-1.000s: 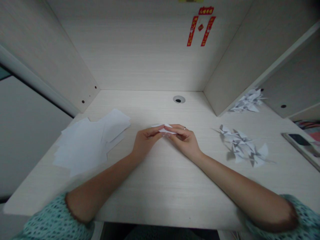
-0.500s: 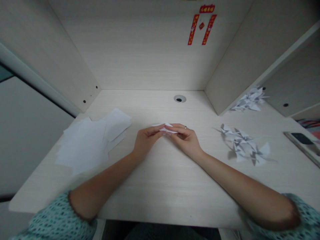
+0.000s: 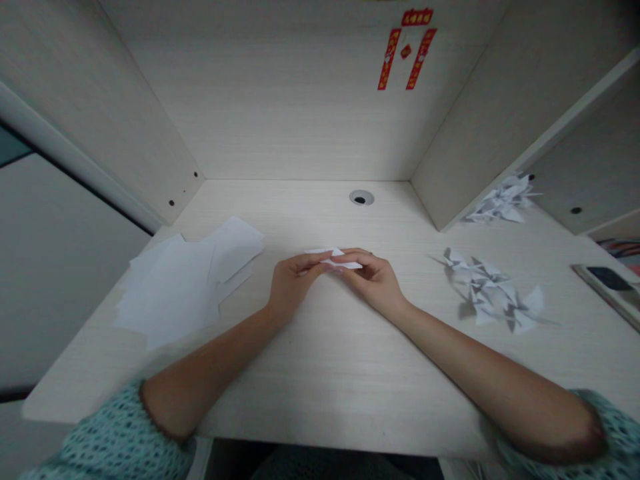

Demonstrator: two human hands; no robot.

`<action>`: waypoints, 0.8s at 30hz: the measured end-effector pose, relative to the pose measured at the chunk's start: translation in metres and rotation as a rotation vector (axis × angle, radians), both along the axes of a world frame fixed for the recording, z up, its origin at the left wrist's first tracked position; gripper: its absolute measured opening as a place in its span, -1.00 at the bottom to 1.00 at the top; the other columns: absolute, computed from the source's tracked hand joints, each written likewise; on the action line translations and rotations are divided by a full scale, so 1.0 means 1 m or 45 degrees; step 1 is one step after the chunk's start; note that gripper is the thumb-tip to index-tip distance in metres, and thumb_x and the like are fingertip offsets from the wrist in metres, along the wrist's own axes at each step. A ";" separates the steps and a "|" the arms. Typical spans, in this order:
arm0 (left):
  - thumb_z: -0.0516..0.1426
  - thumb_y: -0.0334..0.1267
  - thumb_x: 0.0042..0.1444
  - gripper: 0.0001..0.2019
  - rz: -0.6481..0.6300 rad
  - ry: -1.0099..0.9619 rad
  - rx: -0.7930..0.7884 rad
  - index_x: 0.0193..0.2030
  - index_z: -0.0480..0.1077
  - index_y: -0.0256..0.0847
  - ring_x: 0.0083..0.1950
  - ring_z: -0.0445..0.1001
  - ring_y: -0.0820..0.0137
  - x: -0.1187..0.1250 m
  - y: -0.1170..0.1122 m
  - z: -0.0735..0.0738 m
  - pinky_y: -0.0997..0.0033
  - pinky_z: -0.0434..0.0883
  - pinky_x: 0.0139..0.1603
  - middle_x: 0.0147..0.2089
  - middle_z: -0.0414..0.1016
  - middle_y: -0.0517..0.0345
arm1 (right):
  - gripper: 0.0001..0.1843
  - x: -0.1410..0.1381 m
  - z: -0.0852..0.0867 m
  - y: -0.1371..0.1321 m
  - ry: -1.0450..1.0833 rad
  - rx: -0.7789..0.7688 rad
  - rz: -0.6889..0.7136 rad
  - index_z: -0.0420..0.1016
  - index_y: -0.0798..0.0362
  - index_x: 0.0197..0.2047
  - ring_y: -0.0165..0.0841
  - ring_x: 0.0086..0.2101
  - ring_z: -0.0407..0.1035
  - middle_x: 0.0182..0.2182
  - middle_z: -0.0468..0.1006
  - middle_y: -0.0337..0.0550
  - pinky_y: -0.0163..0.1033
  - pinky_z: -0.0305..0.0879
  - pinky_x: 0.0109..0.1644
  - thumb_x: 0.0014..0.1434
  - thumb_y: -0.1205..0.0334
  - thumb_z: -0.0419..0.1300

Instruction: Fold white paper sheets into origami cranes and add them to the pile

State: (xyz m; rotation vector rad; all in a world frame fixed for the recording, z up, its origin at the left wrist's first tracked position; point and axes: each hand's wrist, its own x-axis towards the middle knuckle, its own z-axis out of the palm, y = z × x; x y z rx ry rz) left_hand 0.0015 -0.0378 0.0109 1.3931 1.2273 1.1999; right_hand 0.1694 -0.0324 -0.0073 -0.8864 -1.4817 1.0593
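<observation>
Small folded piece of white paper (image 3: 336, 259), long, narrow and pointed at both ends, with crisp creases and several layers (exact count too fine to tell). Lying roughly crosswise, nearly level, pinched between left hand (image 3: 294, 283) and right hand (image 3: 373, 282), its middle partly covered by the right fingers (image 3: 353, 257).

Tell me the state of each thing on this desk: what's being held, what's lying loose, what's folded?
Left hand, pinching one end of the paper
Right hand, pinching the other end, ring on one finger
Folded white paper, creased narrow, held between both hands
Loose white sheets, unfolded, overlapping, left of the hands
Origami figures, finished-looking, heaped right of the hands
Second origami heap, piled against the right panel
</observation>
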 end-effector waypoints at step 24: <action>0.29 -0.20 -0.09 -0.77 0.001 -0.015 -0.066 -0.24 0.59 -0.13 -0.08 0.56 0.23 0.002 -0.001 0.002 0.24 0.43 0.07 -0.14 0.61 0.12 | -0.84 0.000 0.001 0.000 0.013 -0.106 -0.078 0.64 -0.06 -0.33 -0.32 -0.33 0.47 -0.36 0.63 -0.16 -0.20 0.37 -0.23 0.02 0.09 0.31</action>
